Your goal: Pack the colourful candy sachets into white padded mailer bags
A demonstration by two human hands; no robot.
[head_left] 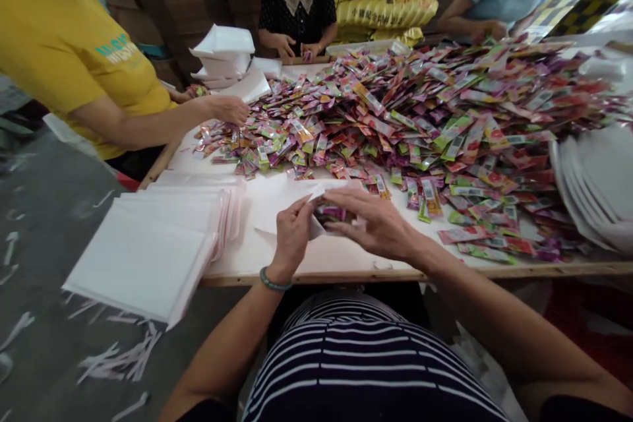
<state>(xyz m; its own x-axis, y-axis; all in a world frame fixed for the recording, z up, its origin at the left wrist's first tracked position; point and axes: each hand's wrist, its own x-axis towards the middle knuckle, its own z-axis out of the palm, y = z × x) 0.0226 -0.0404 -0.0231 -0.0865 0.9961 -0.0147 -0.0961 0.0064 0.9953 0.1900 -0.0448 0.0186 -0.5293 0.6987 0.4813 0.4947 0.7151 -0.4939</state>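
My left hand (293, 231), with a beaded bracelet at the wrist, pinches the edge of a white padded envelope (271, 206) just above the table's front edge. The envelope's mouth is held up and faces my right hand (378, 221). Several small colourful packets (332, 212), mostly purple, show at that mouth between my two hands. My right hand curls around these packets, fingers over the top and thumb side below, partly hiding them. A big heap of the same kind of shiny packets (376, 119) covers the table beyond my hands.
A stack of white envelopes (138, 250) overhangs the table's left front corner. More white envelopes (222, 56) are piled at the back left, others (598, 178) stand at the right. Co-workers sit or stand at the left, back and back right. Paper strips (123, 356) litter the floor.
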